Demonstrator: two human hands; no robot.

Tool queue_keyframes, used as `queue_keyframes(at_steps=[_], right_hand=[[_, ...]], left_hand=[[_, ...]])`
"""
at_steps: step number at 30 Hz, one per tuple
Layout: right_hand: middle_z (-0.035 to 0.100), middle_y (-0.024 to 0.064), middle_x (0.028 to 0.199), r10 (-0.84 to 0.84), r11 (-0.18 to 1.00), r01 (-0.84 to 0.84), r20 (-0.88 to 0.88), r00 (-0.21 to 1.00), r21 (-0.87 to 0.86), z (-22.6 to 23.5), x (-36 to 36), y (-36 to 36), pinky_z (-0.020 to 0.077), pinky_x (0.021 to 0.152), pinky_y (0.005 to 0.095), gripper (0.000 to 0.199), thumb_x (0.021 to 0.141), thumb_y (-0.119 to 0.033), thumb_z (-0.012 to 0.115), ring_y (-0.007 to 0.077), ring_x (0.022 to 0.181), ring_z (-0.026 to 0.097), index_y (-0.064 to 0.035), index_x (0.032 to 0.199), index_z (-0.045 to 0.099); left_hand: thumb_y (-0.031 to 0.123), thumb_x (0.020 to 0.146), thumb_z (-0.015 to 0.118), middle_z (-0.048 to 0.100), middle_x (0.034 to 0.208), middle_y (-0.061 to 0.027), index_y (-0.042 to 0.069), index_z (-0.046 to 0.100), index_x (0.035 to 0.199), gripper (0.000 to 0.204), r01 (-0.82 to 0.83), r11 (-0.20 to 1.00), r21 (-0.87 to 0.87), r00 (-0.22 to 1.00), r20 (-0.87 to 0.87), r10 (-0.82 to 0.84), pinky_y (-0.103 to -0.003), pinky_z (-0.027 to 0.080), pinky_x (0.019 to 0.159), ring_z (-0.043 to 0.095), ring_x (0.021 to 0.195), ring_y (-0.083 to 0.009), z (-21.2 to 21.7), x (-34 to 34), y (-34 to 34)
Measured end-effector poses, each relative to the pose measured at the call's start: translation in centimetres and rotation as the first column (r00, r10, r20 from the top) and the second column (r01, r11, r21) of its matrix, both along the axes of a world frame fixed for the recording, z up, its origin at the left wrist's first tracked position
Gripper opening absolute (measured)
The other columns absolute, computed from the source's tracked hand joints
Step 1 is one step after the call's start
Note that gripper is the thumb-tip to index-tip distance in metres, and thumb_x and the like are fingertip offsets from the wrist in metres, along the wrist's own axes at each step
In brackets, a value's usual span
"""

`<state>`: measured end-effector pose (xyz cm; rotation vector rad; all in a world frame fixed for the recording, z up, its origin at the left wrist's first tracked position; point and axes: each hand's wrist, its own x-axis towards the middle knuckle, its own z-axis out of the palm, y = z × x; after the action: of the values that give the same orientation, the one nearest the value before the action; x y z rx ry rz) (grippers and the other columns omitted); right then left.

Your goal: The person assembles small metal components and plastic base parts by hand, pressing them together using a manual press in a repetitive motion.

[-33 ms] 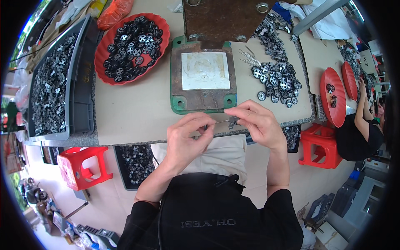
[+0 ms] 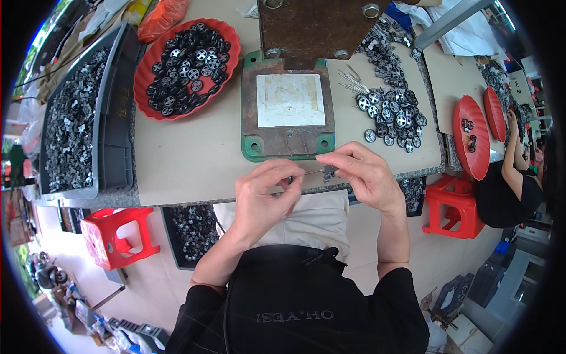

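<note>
My left hand [image 2: 268,189] is closed in a pinch over the near edge of the table. Out of its fingertips points a thin metal rod [image 2: 313,171], and a small dark piece at the rod's end is mostly covered by the fingers. Facing it, my right hand [image 2: 367,177] pinches a small dark grey part [image 2: 329,173] between thumb and fingers. The rod's tip meets that part or lies right beside it; I cannot tell which. Just beyond both hands stands a green-edged metal press base [image 2: 250,112] with a white pad [image 2: 290,100] on top.
A red scalloped tray [image 2: 141,82] of black wheels stands far left, beside a grey bin [image 2: 115,147] of small dark parts. Loose wheels [image 2: 392,115], thin metal rods [image 2: 354,79] and grey parts [image 2: 383,53] lie on the right. Farther right, a co-worker's arm [image 2: 513,141] reaches over the table.
</note>
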<state>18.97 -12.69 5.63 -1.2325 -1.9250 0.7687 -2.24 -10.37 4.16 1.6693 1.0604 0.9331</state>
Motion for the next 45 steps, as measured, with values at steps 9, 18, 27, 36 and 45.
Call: queue_keyframes(at_steps=[9, 18, 27, 36, 45], right_hand=[[0.057, 0.0077, 0.093, -0.169, 0.985, 0.161, -0.186, 0.968, -0.057, -1.3, -1.6, -0.9, 0.0469, 0.068, 0.0261, 0.021, 0.079, 0.003, 0.062, 0.0147, 0.078, 0.057, -0.0026, 0.100, 0.066], [0.057, 0.0068, 0.094, -0.061, 0.997, 0.066, -0.168, 0.984, 0.027, -2.1, -1.6, -1.4, 0.0440, 0.067, 0.0247, 0.015, 0.082, -0.001, 0.063, 0.0136, 0.080, 0.055, -0.0022, 0.096, 0.066], [0.059, 0.0082, 0.096, -0.333, 0.929, 0.171, -0.539, 0.774, -0.328, -2.3, -2.4, -1.6, 0.0458, 0.070, 0.0252, 0.016, 0.082, 0.002, 0.060, 0.0159, 0.083, 0.058, -0.0018, 0.096, 0.065], [0.062, 0.0105, 0.090, -0.265, 0.959, 0.197, -0.393, 0.881, -0.205, -2.8, -2.0, -1.6, 0.0472, 0.066, 0.0267, 0.015, 0.080, 0.004, 0.060, 0.0179, 0.077, 0.060, 0.0014, 0.094, 0.064], [0.062, 0.0078, 0.093, -0.134, 0.987, 0.149, -0.192, 0.972, 0.068, -3.1, -1.7, -1.6, 0.0483, 0.066, 0.0235, 0.011, 0.088, -0.001, 0.057, 0.0116, 0.081, 0.059, 0.0022, 0.097, 0.064]], left_hand=[[-0.005, 0.075, 0.067, 0.066, 0.097, -0.0097, 0.000, 0.070, 0.092, 0.018, -0.031, 0.987, -0.157, 0.994, 0.095, 0.046, -0.022, 0.053, 0.068, 0.062, 0.083, -0.0104, -0.8, -0.3, 0.1], [-0.005, 0.078, 0.066, 0.064, 0.100, -0.0117, -0.002, 0.068, 0.099, 0.021, 0.038, 0.978, -0.203, 0.996, 0.086, -0.021, -0.020, 0.052, 0.070, 0.060, 0.084, -0.0102, -1.1, -0.6, 0.1], [-0.011, 0.078, 0.065, 0.059, 0.115, -0.0141, -0.001, 0.055, 0.123, 0.048, 0.194, 0.908, -0.372, 0.907, 0.421, -0.022, -0.024, 0.055, 0.080, 0.063, 0.091, -0.0146, -1.6, -0.5, 0.1], [-0.012, 0.077, 0.065, 0.060, 0.112, -0.0135, -0.004, 0.058, 0.118, 0.042, 0.099, 0.967, -0.234, 0.960, 0.278, -0.031, -0.024, 0.055, 0.077, 0.063, 0.088, -0.0144, -1.8, -0.2, -0.2], [-0.008, 0.073, 0.070, 0.061, 0.112, -0.0130, 0.001, 0.064, 0.111, 0.040, 0.089, 0.912, -0.400, 0.941, 0.333, 0.054, -0.026, 0.055, 0.076, 0.063, 0.087, -0.0144, -1.8, -0.2, -0.2]])
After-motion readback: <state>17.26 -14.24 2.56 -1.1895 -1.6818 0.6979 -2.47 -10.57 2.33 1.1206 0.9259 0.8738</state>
